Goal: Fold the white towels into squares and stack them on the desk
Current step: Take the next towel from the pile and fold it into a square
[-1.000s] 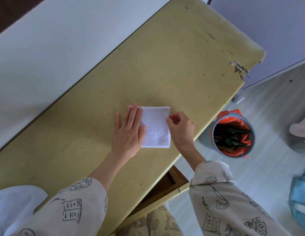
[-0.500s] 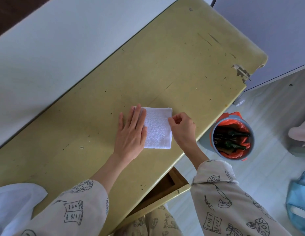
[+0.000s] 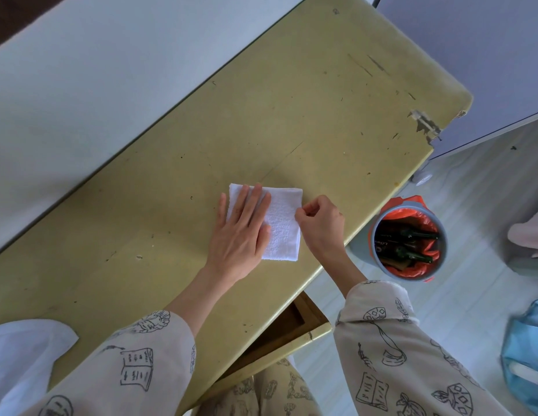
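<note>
Inside bin (image 3: 381, 235), bottle (image 3: 411, 253) label: perhaps "Löwen".

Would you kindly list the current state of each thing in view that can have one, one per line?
White towel: folded into a square, flat on the desk.
Left hand: fingers straight, pressing the towel's left part.
Right hand: fingers curled, pinching the towel's right edge.
Desk: scratched, corner chipped.
Drawer: pulled open.
Bin: upright, orange liner, dark bottles inside.
</note>
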Available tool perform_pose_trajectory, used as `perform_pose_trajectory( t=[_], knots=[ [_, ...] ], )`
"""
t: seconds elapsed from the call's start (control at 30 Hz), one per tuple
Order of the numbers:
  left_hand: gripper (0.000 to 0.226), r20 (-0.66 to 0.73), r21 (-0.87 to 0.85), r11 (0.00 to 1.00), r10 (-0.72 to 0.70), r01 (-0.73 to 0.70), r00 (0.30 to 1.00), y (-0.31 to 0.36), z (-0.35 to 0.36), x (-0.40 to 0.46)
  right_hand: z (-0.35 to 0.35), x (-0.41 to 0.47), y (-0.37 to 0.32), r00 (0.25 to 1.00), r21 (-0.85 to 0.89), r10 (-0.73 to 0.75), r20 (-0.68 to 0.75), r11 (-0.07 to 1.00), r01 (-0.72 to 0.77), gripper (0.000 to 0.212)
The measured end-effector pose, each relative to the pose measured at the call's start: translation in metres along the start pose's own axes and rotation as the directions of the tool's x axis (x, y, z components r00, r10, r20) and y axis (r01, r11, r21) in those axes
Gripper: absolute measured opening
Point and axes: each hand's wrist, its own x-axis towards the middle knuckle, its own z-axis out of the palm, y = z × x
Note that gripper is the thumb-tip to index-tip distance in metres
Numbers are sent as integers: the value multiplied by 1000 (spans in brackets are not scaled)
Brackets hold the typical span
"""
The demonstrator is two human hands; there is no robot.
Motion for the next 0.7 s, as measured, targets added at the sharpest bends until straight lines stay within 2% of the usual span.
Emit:
perform_pose_trajectory(
  t=[0.17,0.3,0.33,0.37,0.43,0.5,0.53,0.6,0.7],
  knots=[
    [48,-13,-18,998,54,-54,998,-1,-4,2,4,0,1,1000,9,5,-11,1000,-5,2],
    [48,9,5,997,75,-75,997,-1,-1,4,8,0,4,998,2,-29,-59,1000,29,15],
    [48,12,13,997,72,-73,997,-1,0,4,8,-2,5,993,-17,-65,-99,998,64,21],
    [49,15,16,997,72,-73,997,0,0,4,9,-5,7,971,-82,-167,-172,984,155,26],
    [52,27,15,997,73,-73,997,0,1,4,17,-13,14,867,-294,-441,-230,881,370,31],
    [54,42,23,997,71,-72,997,-1,2,5,31,-17,22,796,-454,-594,-116,744,490,35],
    [54,50,31,997,72,-74,996,-2,3,5,37,-18,28,790,-510,-612,-38,691,511,39],
    [53,52,41,995,94,-96,994,-4,3,5,42,-17,35,820,-572,-570,48,657,491,47],
    [51,21,18,994,103,-104,994,-13,1,4,38,-12,45,853,-629,-513,99,631,453,51]
  ],
)
